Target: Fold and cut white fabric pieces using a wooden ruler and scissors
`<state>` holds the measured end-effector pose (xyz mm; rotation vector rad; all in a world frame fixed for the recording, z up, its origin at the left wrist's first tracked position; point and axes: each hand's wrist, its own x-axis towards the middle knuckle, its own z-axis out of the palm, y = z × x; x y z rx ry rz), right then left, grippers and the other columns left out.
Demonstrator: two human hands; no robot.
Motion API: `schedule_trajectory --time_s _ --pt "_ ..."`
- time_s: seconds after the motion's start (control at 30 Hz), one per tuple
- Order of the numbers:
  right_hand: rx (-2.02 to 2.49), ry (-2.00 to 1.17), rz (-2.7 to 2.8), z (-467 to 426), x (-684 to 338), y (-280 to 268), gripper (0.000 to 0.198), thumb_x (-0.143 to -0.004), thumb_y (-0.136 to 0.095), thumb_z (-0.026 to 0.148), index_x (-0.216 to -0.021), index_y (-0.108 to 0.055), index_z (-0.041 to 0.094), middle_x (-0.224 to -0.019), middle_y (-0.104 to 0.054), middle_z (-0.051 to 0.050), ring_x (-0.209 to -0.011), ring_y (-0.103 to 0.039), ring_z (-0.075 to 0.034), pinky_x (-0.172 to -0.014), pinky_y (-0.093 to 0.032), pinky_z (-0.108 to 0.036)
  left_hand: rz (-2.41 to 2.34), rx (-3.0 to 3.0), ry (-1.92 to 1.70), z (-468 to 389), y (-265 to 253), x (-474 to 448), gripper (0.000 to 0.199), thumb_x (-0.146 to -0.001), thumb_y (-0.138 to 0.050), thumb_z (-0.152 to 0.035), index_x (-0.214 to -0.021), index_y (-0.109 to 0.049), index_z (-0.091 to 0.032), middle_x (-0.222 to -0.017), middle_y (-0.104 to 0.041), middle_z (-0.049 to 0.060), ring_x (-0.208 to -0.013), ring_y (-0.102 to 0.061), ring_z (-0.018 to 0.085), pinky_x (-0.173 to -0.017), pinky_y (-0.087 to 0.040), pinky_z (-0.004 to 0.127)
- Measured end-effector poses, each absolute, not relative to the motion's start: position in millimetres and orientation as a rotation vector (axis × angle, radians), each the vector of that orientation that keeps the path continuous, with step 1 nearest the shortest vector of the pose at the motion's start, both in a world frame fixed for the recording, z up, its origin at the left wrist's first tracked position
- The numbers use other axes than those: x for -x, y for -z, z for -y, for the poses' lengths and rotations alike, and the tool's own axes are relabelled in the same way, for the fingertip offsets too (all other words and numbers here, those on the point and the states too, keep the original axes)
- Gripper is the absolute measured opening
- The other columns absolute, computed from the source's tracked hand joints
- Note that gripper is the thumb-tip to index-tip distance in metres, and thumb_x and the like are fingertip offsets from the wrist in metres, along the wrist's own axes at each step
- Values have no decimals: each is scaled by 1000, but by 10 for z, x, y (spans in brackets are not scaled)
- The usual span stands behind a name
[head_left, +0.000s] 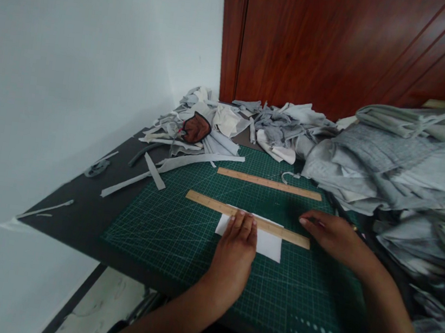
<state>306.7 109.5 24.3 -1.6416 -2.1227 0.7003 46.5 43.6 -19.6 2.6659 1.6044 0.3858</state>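
My left hand (236, 250) lies with its fingers flat on a wooden ruler (201, 200), pressing it down. Under that ruler is a small white rectangular piece (269, 246), paper or cloth, I cannot tell which. The ruler crosses its upper part. My right hand (326, 232) hovers near the ruler's right end, its fingers curled and fingertips close together; whatever they may hold is hidden. A second wooden ruler (269, 183) lies farther back, roughly parallel. Both rest on a green gridded cutting mat (156, 234).
Grey and white fabric scraps (281, 119) heap along the back, with a brown dark-edged piece (197, 128) among them. Folded grey cloth (395, 162) piles up at the right. Pale strips (182, 160) cross the mat's left edge. A white wall (76, 60) borders the dark table (78, 202).
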Motion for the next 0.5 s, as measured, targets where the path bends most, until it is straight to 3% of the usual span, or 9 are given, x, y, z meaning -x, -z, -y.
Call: schedule_trajectory --time_s 0.17,0.37,0.5 --pt "1705 -903 2179 -1106 -3170 -229 31 -88 -55 50 -87 -71 24 -73 -68 -1 -66 -62 -21 -60 -45 -31 -1654 -2672 -361 -427 147 -473 58 -87 -47 2 -144 -53 -4 -156 -49 18 -150 -38 34 -122 -42 47" --pt "1672 -1080 2192 -1066 -3173 -212 33 -84 -69 55 -94 -68 23 -86 -69 -1 -79 -63 -21 -69 -48 -31 -1755 -2633 -374 -389 105 -487 58 -86 -49 3 -143 -55 -9 -155 -49 22 -150 -36 39 -118 -43 58" --pt "1676 -1104 2182 -1058 -3168 -211 34 -78 -76 53 -91 -66 23 -85 -67 1 -85 -64 -22 -74 -48 -31 -1786 -2611 -374 -383 103 -492 56 -88 -50 2 -142 -55 -9 -153 -50 22 -148 -41 39 -118 -43 57"
